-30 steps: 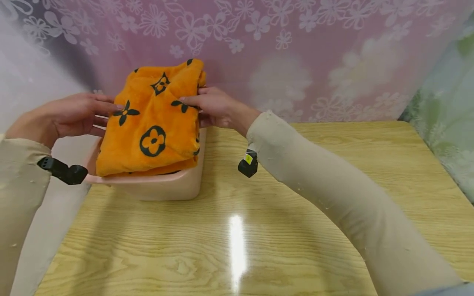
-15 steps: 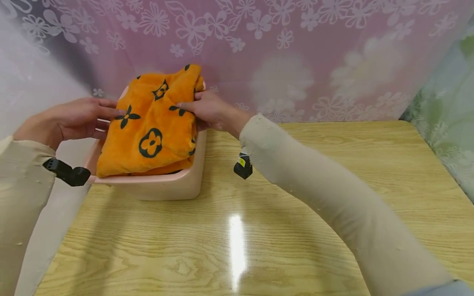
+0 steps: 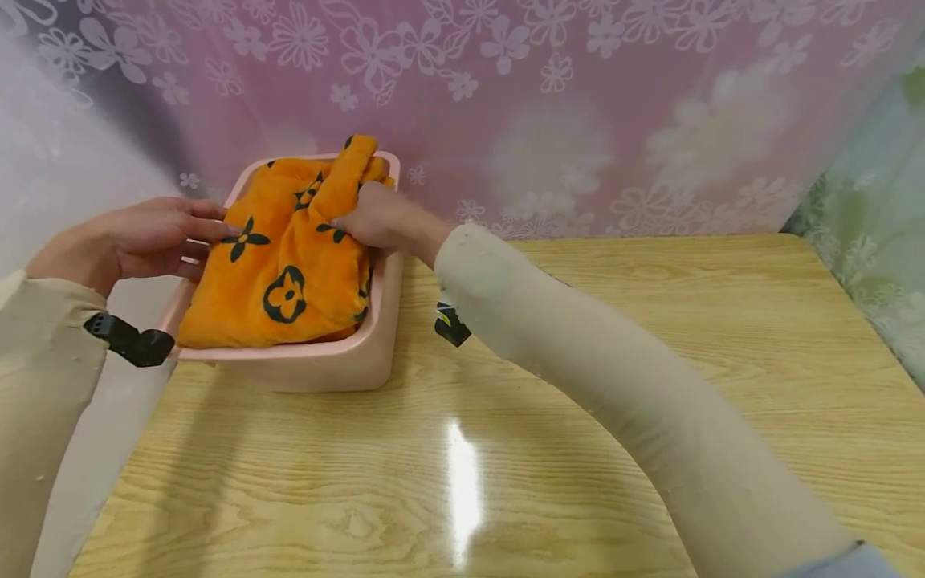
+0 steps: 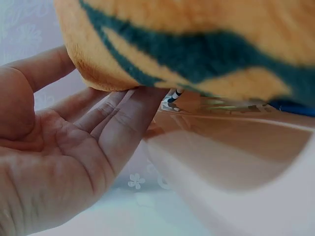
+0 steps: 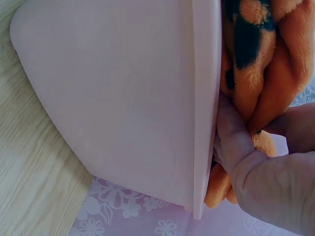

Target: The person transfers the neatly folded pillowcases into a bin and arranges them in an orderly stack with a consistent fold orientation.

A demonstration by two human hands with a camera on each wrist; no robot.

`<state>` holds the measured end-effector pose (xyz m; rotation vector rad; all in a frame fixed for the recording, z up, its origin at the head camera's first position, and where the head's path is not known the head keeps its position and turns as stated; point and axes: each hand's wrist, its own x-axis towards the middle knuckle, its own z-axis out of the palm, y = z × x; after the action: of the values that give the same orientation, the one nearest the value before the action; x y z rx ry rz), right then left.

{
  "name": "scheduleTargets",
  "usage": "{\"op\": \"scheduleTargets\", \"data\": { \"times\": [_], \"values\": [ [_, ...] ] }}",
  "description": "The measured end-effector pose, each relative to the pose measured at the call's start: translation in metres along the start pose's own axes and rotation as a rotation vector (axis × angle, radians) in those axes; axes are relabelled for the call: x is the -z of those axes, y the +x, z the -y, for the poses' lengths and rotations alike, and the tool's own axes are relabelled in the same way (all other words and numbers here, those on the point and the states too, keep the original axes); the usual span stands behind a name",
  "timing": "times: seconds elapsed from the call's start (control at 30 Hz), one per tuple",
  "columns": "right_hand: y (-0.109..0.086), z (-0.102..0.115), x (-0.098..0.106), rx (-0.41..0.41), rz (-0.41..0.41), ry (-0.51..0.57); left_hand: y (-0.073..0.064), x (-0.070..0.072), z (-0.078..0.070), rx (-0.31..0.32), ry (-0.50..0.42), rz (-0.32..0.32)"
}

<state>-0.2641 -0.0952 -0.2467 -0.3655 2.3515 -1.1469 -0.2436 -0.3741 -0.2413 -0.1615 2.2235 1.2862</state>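
Observation:
A folded orange plush cloth [image 3: 253,297] with dark green flower prints lies in the mouth of a pale pink plastic bin [image 3: 318,368]. At its left edge my left hand [image 3: 162,234] holds it, one digit on top and the other fingers under the edge, as the left wrist view shows. My right hand [image 3: 383,217] grips and bunches the right side, the fingers reaching down inside the rim. A raised fold [image 3: 354,164] stands up beyond that hand. Under the cloth, the left wrist view shows a few partly hidden items, one of them blue [image 4: 295,107].
The bin stands at the left back of a wood-grain table [image 3: 578,449]. Behind it hangs a pink curtain [image 3: 448,104] with white flowers. A pale wall [image 3: 43,160] is close on the left, and a green-patterned covering [image 3: 867,225] on the right.
The cloth has sunk lower into the bin, showing more of the back rim. My right hand has moved left and bunched its side inward. The left hand has lowered slightly.

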Motion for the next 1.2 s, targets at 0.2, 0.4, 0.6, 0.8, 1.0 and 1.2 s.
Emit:
{"op": "scheduleTargets", "data": {
  "times": [0.2, 0.4, 0.6, 0.8, 1.0, 1.2],
  "values": [
    [0.002, 0.000, -0.002, -0.007, -0.029, 0.021, 0.002, -0.001, 0.001, -0.017, 0.013, -0.005],
    [0.005, -0.001, -0.005, -0.017, -0.060, -0.006, 0.003, -0.005, 0.001, -0.015, 0.053, -0.021],
    [0.007, 0.001, -0.007, -0.027, -0.067, -0.039, 0.003, -0.005, 0.002, -0.018, 0.065, -0.035],
    [0.007, 0.005, -0.006, -0.041, -0.068, -0.113, 0.002, -0.004, 0.001, -0.018, 0.052, -0.048],
    [-0.001, 0.004, -0.004, -0.018, 0.022, 0.068, 0.001, -0.004, 0.002, -0.013, 0.001, -0.070],
    [-0.017, 0.000, 0.008, 0.102, 0.015, -0.064, -0.003, 0.002, -0.003, -0.058, -0.113, -0.102]
  ]
}}
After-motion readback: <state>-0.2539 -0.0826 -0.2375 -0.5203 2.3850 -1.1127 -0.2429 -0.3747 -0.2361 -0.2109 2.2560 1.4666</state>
